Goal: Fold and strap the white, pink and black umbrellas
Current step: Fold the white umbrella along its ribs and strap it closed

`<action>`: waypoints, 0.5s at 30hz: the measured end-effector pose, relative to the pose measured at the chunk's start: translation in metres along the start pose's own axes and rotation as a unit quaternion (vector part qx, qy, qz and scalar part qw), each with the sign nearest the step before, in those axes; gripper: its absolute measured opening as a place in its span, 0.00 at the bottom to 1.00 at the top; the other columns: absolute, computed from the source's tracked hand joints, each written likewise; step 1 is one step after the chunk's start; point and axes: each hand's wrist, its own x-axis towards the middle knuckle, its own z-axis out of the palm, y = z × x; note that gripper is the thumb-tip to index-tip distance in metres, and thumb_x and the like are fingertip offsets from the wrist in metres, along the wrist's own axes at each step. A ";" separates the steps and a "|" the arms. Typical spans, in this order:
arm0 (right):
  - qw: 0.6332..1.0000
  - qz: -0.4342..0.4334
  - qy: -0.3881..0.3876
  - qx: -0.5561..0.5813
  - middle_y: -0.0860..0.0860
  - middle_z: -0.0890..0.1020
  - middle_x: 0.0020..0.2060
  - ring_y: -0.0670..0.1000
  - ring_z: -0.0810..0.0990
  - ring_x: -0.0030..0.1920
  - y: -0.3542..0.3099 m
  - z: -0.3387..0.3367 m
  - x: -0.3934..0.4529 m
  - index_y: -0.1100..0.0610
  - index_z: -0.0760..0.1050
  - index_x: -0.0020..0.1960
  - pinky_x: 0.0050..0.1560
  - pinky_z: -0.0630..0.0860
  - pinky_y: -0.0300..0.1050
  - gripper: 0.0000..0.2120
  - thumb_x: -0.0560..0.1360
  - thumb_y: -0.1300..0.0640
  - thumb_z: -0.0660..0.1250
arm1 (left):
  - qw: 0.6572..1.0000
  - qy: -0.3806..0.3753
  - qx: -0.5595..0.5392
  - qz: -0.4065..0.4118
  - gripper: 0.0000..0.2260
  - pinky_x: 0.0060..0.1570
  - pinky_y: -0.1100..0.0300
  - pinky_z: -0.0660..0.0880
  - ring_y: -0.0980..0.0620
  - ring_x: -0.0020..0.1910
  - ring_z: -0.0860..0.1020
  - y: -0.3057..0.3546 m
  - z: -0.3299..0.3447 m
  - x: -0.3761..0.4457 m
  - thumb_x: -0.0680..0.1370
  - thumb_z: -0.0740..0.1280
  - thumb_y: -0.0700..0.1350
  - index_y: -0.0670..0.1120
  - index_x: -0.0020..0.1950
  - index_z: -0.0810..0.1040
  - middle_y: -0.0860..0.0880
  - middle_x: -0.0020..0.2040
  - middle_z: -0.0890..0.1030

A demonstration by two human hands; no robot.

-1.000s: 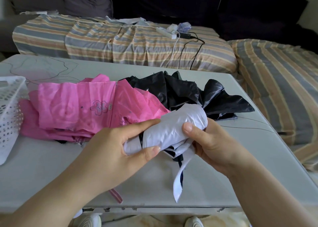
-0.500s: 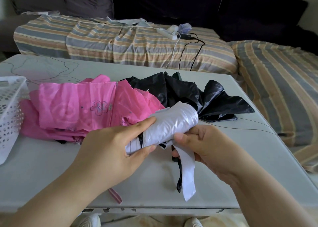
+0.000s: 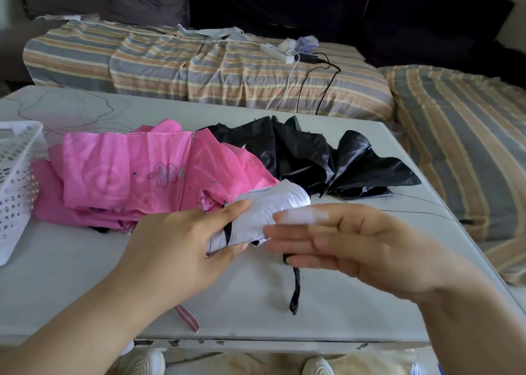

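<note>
At the center of the frame, on the pale counter (image 3: 85,289), we see three umbrellas in different states. The pink umbrella (image 3: 136,175) sprawls unfolded at left center, the black umbrella (image 3: 307,152) fans out loose behind it toward the right, and neither is strapped. The risk we judge greatest is that their slack panels and ribs snag the roll being worked just in front of them.

Our left hand (image 3: 182,249) grasps the rolled white umbrella (image 3: 267,209) at its near end, thumb on top and fingers beneath. Our right hand (image 3: 350,241) is blurred by motion, its fingers extended flat across the roll with a strip of white, probably the strap (image 3: 301,216), lying over them; we cannot tell whether it is pinched. If that strap slips, the tight roll could spring open and need refolding.

A black wrist loop (image 3: 296,292) dangles toward the lower center and could get caught in the wrap. A white perforated basket (image 3: 17,175) sits at the left edge.
</note>
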 end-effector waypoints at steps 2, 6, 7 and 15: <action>0.998 -0.012 0.021 -0.066 0.50 0.85 0.52 0.48 0.83 0.55 0.003 -0.003 0.002 0.56 0.79 0.56 0.53 0.78 0.38 0.15 0.75 0.70 0.64 | 1.000 -0.008 0.008 0.004 0.22 0.26 0.72 0.49 0.54 0.19 0.63 0.000 0.002 -0.001 0.69 0.61 0.61 0.55 0.56 0.83 0.52 0.22 0.69; 0.938 -0.103 0.155 -0.293 0.50 0.79 0.32 0.49 0.75 0.30 0.008 0.002 0.013 0.54 0.81 0.37 0.35 0.73 0.35 0.06 0.72 0.57 0.73 | 0.999 -0.040 0.015 0.009 0.22 0.26 0.71 0.48 0.51 0.19 0.72 0.002 0.007 -0.005 0.68 0.60 0.61 0.58 0.57 0.82 0.52 0.22 0.73; 0.920 -0.137 0.162 -0.329 0.47 0.75 0.32 0.46 0.71 0.31 0.009 0.003 0.014 0.56 0.80 0.36 0.34 0.69 0.33 0.08 0.71 0.55 0.73 | 0.999 -0.043 0.014 0.012 0.21 0.25 0.72 0.48 0.53 0.20 0.72 0.003 0.008 -0.005 0.68 0.60 0.61 0.59 0.57 0.82 0.53 0.23 0.74; 0.873 -0.222 0.166 -0.402 0.49 0.77 0.32 0.44 0.74 0.33 0.009 -0.001 0.016 0.59 0.82 0.37 0.35 0.67 0.29 0.05 0.71 0.59 0.72 | 0.983 -0.089 0.046 0.151 0.22 0.20 0.65 0.62 0.53 0.19 0.71 0.002 0.018 -0.014 0.68 0.58 0.59 0.57 0.58 0.80 0.55 0.23 0.70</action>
